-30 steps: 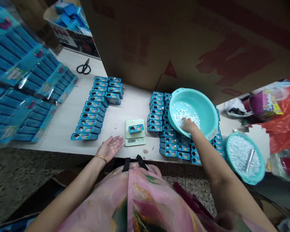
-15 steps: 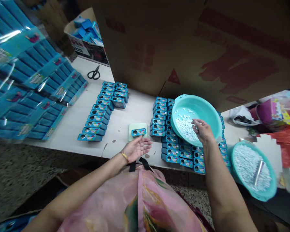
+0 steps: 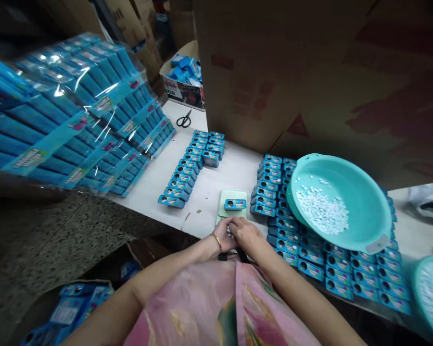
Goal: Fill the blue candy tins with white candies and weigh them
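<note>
White pellets between hands

box: blue | pellets: white | basin: turquoise | scale: pale green | garment: pink, floral

Pink floral garment; dark straps; gold-coloured bangle.

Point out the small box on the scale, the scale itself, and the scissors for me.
Small box (image 3: pixel 235 204): head view, middle of its labelled blue face.
Scale (image 3: pixel 233 194): head view, bare strip of its pale top beyond the box.
Scissors (image 3: pixel 186 117): head view, where blades meet handles.
</note>
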`<state>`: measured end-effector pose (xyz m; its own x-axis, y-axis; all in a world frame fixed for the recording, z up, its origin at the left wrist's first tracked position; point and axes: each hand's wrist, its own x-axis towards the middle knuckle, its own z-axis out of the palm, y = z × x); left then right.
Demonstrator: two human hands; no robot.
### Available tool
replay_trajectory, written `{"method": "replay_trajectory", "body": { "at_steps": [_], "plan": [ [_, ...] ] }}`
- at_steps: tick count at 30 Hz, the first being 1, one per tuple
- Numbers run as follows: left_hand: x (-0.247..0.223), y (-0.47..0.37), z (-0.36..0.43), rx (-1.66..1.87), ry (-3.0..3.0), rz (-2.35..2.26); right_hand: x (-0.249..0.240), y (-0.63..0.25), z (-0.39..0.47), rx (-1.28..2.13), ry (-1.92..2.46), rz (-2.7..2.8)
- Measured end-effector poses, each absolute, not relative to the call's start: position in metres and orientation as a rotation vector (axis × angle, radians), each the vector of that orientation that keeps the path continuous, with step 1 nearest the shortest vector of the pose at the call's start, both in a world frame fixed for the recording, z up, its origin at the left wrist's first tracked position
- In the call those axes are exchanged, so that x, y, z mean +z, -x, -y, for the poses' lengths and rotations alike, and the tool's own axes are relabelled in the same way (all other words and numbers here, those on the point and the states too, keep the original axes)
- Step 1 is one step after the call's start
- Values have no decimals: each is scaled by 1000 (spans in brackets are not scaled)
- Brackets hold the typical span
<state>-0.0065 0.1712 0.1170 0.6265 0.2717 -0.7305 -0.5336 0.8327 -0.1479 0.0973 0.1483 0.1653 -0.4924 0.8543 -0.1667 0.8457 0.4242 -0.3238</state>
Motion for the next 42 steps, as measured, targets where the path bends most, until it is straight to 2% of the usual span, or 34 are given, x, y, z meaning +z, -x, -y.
{"method": "replay_trajectory", "body": {
  "at_steps": [6, 11, 22, 28, 33, 42],
  "plan": [
    [91, 26, -166, 512, 343, -710, 152, -107, -150, 859, 1445, 2264],
    [78, 44, -173, 500, 208, -828, 133, -122, -180, 783, 1530, 1856],
    [83, 72, -176, 615, 229, -876, 124, -105, -205, 620, 1604, 2084],
    [79, 80, -169, 595, 227, -897, 141, -102, -170, 784, 1448, 1829],
    [70, 80, -154, 422, 230, -905, 136, -80, -125, 995, 1352, 1977],
    [70, 102, -151, 452, 242, -874, 110, -146, -134, 692, 1779, 1569]
  ]
}}
